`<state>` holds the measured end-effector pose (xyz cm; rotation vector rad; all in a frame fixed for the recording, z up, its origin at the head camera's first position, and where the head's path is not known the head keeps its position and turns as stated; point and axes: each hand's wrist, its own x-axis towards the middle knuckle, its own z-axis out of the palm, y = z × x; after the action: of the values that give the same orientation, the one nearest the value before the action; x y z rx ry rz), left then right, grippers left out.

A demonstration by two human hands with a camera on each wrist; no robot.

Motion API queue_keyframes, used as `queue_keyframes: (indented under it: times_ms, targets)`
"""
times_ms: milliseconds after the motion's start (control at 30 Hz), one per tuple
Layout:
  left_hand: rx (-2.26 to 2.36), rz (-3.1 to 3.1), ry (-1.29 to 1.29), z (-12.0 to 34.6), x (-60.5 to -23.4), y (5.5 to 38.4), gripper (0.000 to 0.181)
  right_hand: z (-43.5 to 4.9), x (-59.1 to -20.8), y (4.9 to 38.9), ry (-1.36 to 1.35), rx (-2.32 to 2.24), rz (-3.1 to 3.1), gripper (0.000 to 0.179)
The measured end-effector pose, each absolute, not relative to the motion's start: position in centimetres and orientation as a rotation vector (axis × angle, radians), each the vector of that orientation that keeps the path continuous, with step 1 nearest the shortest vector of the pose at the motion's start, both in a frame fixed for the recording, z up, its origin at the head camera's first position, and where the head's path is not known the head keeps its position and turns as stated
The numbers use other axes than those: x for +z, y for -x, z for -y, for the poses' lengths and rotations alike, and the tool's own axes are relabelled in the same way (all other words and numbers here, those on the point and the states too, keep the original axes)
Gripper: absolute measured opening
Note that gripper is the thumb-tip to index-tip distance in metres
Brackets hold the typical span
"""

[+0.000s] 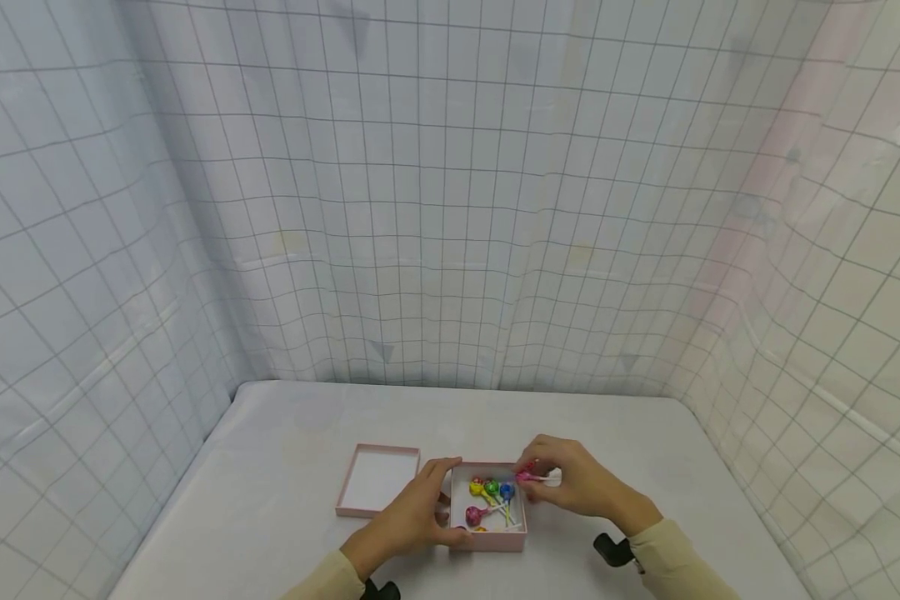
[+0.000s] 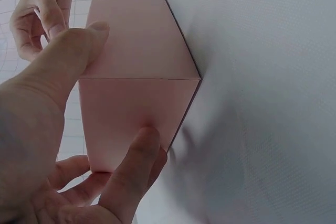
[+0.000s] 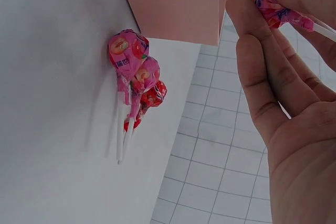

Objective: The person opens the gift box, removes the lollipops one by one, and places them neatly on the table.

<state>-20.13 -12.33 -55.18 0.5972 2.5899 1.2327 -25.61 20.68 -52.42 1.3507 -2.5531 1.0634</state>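
A pink box (image 1: 495, 542) stands uncovered with several lollipops inside: a yellow lollipop (image 1: 477, 489), a green lollipop (image 1: 491, 486), a blue lollipop (image 1: 507, 491) and a dark pink lollipop (image 1: 473, 516) among them. My left hand (image 1: 414, 510) grips the box at its left side, thumb on the near wall and fingers along the left wall and far corner. At the right rim, my right hand (image 1: 573, 479) pinches a pink-wrapped lollipop (image 3: 270, 8) by its head between thumb and index finger, its white stick pointing away from the box.
A shallow pink lid (image 1: 378, 479) lies to the left of the box, white inside facing up. Beside the box, in the right wrist view, pink and red lollipops (image 3: 126, 53) lie together on the white table (image 1: 285, 467). Gridded white curtains (image 1: 450, 208) surround the table.
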Motion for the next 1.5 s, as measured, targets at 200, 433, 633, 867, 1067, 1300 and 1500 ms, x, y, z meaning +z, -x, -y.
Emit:
queue_keyframes:
  times_ms: [200,433,633,867,1067,1300,1500]
  targets:
    - [1.223,-2.603,-0.604,12.3,-55.2,20.1,0.113,-21.3,-52.5,25.5,-1.333,1.057,2.581,0.022]
    - [1.221,-2.602,-0.592,12.3,-55.3,20.1,0.113,-22.1,-52.9,25.5,-1.346,1.072,2.555,0.022]
    - [1.231,-2.598,-0.594,12.3,-55.3,20.1,0.114,-22.6,-53.2,25.5,-1.347,1.083,2.550,0.023]
    - [1.245,-2.591,-0.590,12.3,-55.4,20.0,0.114,-23.2,-53.6,25.4,-1.328,1.134,2.599,0.026]
    - [1.246,-2.593,-0.590,12.3,-55.5,19.9,0.115,-23.6,-54.2,25.3,-1.260,1.140,2.684,0.029]
    - [1.251,-2.589,-0.586,12.3,-55.4,19.9,0.115,-23.9,-55.0,25.1,-1.264,1.091,2.682,0.029]
    - [1.275,-2.575,-0.593,12.3,-55.5,19.9,0.115,-24.0,-55.2,24.9,-1.261,1.077,2.717,0.028]
